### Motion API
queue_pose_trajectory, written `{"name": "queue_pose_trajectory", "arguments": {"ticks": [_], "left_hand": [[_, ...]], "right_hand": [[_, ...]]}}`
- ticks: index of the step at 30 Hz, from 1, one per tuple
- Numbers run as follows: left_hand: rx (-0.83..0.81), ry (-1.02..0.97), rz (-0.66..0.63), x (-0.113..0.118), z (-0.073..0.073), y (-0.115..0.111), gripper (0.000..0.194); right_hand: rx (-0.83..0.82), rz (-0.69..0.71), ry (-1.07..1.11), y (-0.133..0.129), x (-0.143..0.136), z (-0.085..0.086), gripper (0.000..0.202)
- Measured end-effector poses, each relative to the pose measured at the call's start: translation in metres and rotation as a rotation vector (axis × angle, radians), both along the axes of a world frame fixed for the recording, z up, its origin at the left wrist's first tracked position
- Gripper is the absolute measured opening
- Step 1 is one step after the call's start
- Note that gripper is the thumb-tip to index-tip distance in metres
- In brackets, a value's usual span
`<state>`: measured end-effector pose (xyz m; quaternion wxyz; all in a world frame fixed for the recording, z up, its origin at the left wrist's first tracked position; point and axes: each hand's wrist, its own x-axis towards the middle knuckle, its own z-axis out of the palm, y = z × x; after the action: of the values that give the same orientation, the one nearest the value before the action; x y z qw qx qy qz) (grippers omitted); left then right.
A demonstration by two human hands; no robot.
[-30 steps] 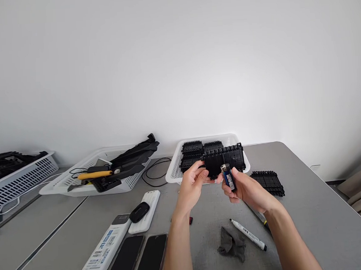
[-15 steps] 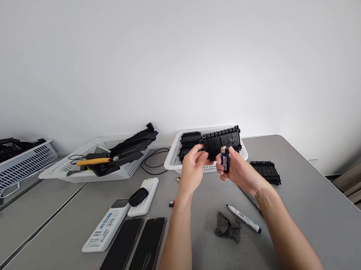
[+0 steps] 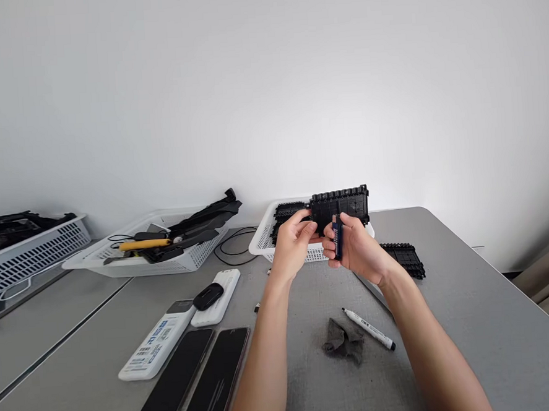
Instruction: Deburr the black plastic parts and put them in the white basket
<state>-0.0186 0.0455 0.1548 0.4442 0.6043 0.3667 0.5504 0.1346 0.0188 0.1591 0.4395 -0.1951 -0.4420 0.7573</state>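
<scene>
My left hand pinches the left end of a ribbed black plastic panel, held up over a white basket. In my right hand is a dark blue lighter, upright in the curled fingers, with the thumb near its top. The lighter is in front of the panel's lower edge; I cannot tell whether they touch. No flame shows. More black panels lie in the basket, partly hidden by my left hand. A similar panel rests on the table beyond my right wrist.
A white marker and a grey cloth lie between my forearms, near a thin metal strip. Leftward are two phones, white power banks, a black case, a cable and a basket of tools.
My right hand has shifted slightly left and turned the lighter so its narrow side faces me. The panel has risen a little and moved slightly right. My left hand keeps its pinch.
</scene>
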Motion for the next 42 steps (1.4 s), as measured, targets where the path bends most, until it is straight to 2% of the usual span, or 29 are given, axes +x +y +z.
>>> {"name": "queue_pose_trajectory", "arguments": {"ticks": [5,16,21,25,29,35,42], "left_hand": [[0.010,0.054,-0.016,0.0002,-0.0020,0.0015,0.039],[-0.016,-0.006,-0.158,0.0005,0.0020,-0.0012,0.044],[-0.002,0.007,-0.212,-0.0013,0.0031,-0.0016,0.036],[0.036,0.056,-0.199,0.0010,0.0038,-0.0018,0.024],[0.040,0.098,-0.182,0.0029,0.0007,-0.0004,0.020],[0.031,0.129,-0.171,0.0025,-0.0026,0.0014,0.024],[0.060,0.115,-0.190,0.0011,0.0009,0.0000,0.029]], "right_hand": [[-0.056,0.091,-0.004,0.0029,-0.0050,-0.0037,0.038],[-0.103,0.048,0.001,0.0002,0.0001,0.0011,0.035],[-0.083,0.104,-0.009,-0.0027,0.0012,0.0029,0.030],[-0.073,0.134,-0.017,-0.0045,-0.0014,0.0039,0.028],[-0.102,0.128,0.002,-0.0041,-0.0036,0.0028,0.026],[-0.136,0.122,0.023,-0.0027,-0.0028,0.0012,0.023],[-0.157,0.152,0.068,-0.0016,-0.0010,0.0018,0.021]]}}
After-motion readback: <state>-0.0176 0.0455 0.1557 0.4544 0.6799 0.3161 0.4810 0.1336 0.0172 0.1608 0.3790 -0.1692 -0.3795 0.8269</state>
